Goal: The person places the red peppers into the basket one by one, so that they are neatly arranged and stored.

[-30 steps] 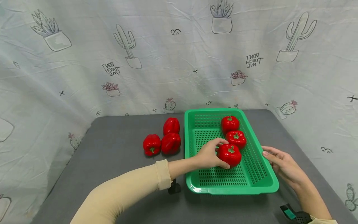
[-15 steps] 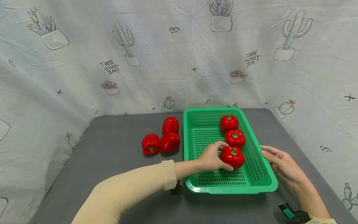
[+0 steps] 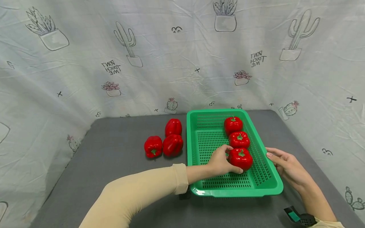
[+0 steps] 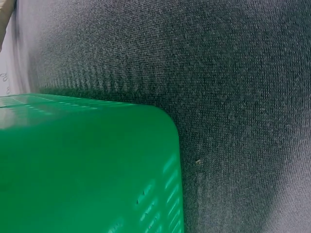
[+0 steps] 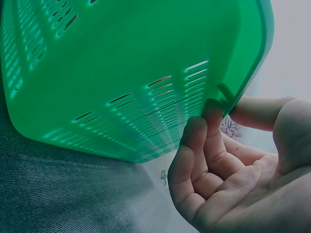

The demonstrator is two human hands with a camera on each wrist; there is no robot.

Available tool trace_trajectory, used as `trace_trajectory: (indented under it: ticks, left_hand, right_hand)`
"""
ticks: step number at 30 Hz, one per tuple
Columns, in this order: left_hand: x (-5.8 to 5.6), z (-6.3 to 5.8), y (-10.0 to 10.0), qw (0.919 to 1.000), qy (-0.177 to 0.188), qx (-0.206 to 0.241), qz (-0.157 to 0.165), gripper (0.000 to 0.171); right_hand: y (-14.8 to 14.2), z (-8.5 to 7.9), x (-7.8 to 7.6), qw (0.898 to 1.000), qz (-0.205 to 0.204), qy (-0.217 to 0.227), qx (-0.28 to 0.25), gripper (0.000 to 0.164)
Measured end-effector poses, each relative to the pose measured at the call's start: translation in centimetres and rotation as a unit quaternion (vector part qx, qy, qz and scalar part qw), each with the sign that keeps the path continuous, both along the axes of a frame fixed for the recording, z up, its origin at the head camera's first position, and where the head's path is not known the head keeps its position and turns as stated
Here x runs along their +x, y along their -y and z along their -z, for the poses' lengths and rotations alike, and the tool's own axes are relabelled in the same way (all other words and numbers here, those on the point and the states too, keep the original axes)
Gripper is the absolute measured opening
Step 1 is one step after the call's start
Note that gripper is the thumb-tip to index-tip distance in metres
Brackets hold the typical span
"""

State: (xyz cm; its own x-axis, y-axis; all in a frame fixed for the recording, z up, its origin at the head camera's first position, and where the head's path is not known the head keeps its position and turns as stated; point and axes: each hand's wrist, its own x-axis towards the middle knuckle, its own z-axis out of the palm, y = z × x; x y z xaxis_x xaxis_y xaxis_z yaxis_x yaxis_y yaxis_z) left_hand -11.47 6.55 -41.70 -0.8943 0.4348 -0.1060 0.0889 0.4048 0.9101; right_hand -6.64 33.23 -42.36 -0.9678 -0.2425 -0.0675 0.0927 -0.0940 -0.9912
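A green plastic basket [image 3: 233, 193] with slotted walls stands on the grey table. My left hand [image 3: 222, 161] reaches into it and grips a red bell pepper [image 3: 241, 160], thumb at its near side and fingers at its far side. Beyond it along the basket's right side sit two more red bell peppers, a middle one [image 3: 239, 140] and a far one [image 3: 233, 125]. At the right rim my right hand [image 3: 289, 169] pinches the basket's edge; in the right wrist view its thumb lies over the rim and its fingertips [image 5: 213, 110] are under it. The left wrist view shows only the basket's outer corner [image 4: 97, 160].
Left of the basket, three red bell peppers lie grouped on the table: one at the back [image 3: 173, 127], one beside the basket [image 3: 173, 145] and one to the left [image 3: 153, 147]. A pale cactus-print cloth [image 3: 159, 63] hangs behind and along both sides.
My left hand has moved right with the bell pepper, which now sits close behind the middle one in line. My right hand stays at the basket's rim.
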Motion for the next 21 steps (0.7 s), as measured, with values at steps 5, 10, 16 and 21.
trace_trajectory:
  ticks: [5, 10, 16, 21]
  left_hand:
    - [0.12, -0.04, -0.46, 0.9998, 0.000, -0.011, -0.014, 0.065]
    - [0.30, -0.10, -0.76, 0.9999, 0.000, -0.009, -0.012, 0.064]
    - [0.44, -0.19, -0.71, 0.9999, 0.010, -0.001, 0.002, 0.066]
    - [0.62, -0.22, -0.71, 0.9995, 0.021, -0.016, 0.019, 0.067]
  right_hand:
    - [-0.05, -0.16, -0.10, 1.000, -0.005, 0.003, -0.003, 0.029]
    - [-0.01, -0.24, -0.17, 1.000, -0.007, 0.004, -0.003, 0.029]
    - [-0.04, -0.24, -0.17, 1.000, -0.008, 0.002, -0.011, 0.030]
    - [-0.13, -0.26, -0.19, 1.000, -0.010, 0.001, -0.015, 0.031]
